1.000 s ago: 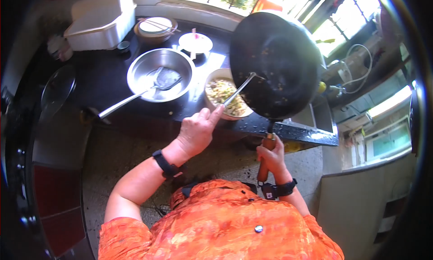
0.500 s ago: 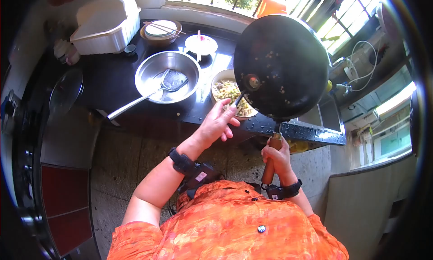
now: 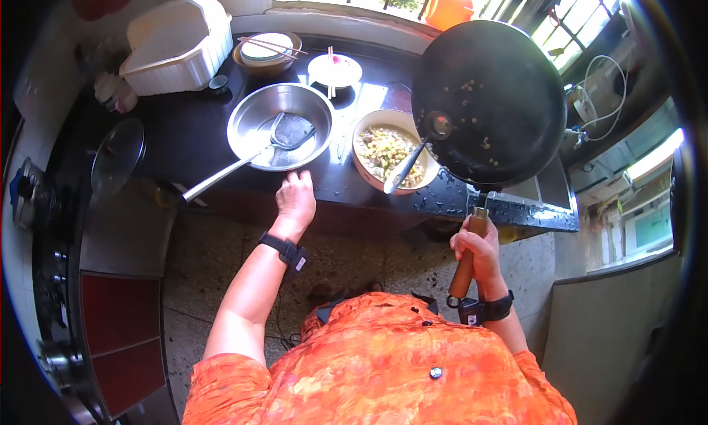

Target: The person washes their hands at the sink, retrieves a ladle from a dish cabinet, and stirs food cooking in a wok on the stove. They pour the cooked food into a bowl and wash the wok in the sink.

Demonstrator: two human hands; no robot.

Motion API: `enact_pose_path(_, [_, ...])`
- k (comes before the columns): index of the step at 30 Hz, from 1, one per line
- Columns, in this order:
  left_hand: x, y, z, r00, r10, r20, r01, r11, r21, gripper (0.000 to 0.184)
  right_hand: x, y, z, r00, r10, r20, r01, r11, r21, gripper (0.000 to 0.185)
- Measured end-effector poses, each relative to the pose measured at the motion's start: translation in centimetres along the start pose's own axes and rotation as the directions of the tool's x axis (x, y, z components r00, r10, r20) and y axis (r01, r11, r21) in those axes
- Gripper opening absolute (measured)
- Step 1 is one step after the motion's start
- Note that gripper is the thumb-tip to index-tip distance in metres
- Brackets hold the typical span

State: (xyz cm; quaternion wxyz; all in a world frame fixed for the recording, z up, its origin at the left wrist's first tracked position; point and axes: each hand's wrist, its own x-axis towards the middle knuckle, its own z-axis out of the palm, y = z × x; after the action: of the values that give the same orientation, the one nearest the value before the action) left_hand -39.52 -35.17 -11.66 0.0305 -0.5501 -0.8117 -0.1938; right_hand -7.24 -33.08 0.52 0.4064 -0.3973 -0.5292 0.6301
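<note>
My right hand (image 3: 478, 249) is wrapped around the wooden handle of a black wok (image 3: 490, 93). The wok is tilted up beside the bowl of food, with a few bits stuck inside. My left hand (image 3: 296, 202) is at the counter's front edge, just below a steel basin (image 3: 243, 126). Its fingers are curled together, and anything in them is hidden. A spatula (image 3: 221, 180) rests in the basin, handle over the near rim. Right of it stands a bowl (image 3: 359, 163) of diced food (image 3: 385, 146). A ladle (image 3: 404, 171) crosses that bowl, its round end overlapping the wok.
A white plastic tub (image 3: 181, 56), stacked bowls with chopsticks (image 3: 265, 45) and a small white plate with chopsticks (image 3: 334, 71) stand at the back of the black counter (image 3: 177, 137). A glass lid (image 3: 118, 156) is at left. The sink (image 3: 549, 185) lies behind the wok.
My left hand has left the ladle handle and moved left and down to the counter edge by the basin. The wok has shifted right, away from the bowl of food.
</note>
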Motion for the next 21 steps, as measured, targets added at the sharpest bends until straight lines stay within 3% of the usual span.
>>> enact_pose_path(1, [0.4, 0.0, 0.2, 0.996, -0.007, 0.092, -0.003, 0.994, 0.108, 0.013, 0.0, 0.0, -0.1, 1.0, -0.004, -0.004, 0.004, 1.0, 0.002, 0.023])
enact_pose_path(2, [0.7, 0.0, 0.3, 0.996, -0.001, 0.088, -0.008, 0.994, 0.107, 0.013, -0.1, 0.0, -0.2, 1.0, 0.001, -0.007, -0.001, 1.0, -0.013, 0.023])
enact_pose_path(4, [0.8, -0.3, 0.6, 0.972, -0.077, 0.221, 0.049, 0.991, 0.128, 0.013, -0.1, -0.1, -0.1, 1.0, 0.004, -0.018, -0.004, 1.0, -0.023, 0.024])
enact_pose_path(12, [0.2, -0.7, 0.4, 0.988, 0.014, 0.152, -0.034, 0.99, 0.133, 0.015, -0.2, 0.1, -0.3, 0.999, 0.012, -0.038, -0.013, 1.0, -0.029, 0.024])
enact_pose_path(16, [-1.2, -1.2, 0.1, 0.995, 0.057, 0.082, -0.058, 0.998, 0.017, 0.013, -0.2, -0.1, 0.2, 0.997, 0.017, -0.078, -0.021, 0.998, -0.053, 0.025])
enact_pose_path(17, [-1.4, -1.4, 0.1, 0.999, 0.049, 0.022, -0.044, 0.986, -0.161, 0.013, -0.2, 0.0, 0.2, 0.997, 0.026, -0.069, -0.03, 0.998, -0.054, 0.025])
enact_pose_path(19, [-1.4, -0.3, -1.7, 0.999, -0.009, -0.032, -0.01, 0.842, -0.539, 0.013, -0.2, 0.0, 0.0, 0.997, 0.018, -0.078, -0.022, 0.998, -0.057, 0.025])
enact_pose_path(20, [-1.6, 1.2, -4.6, 0.992, -0.014, 0.122, 0.106, 0.604, -0.79, 0.011, -0.3, 0.1, -0.1, 0.997, 0.029, -0.073, -0.033, 0.997, -0.065, 0.025])
enact_pose_path(21, [-1.9, 2.8, -8.6, 0.934, 0.074, 0.349, 0.314, 0.293, -0.903, 0.008, -0.3, 0.1, -0.1, 0.997, 0.038, -0.067, -0.043, 0.996, -0.073, 0.025])
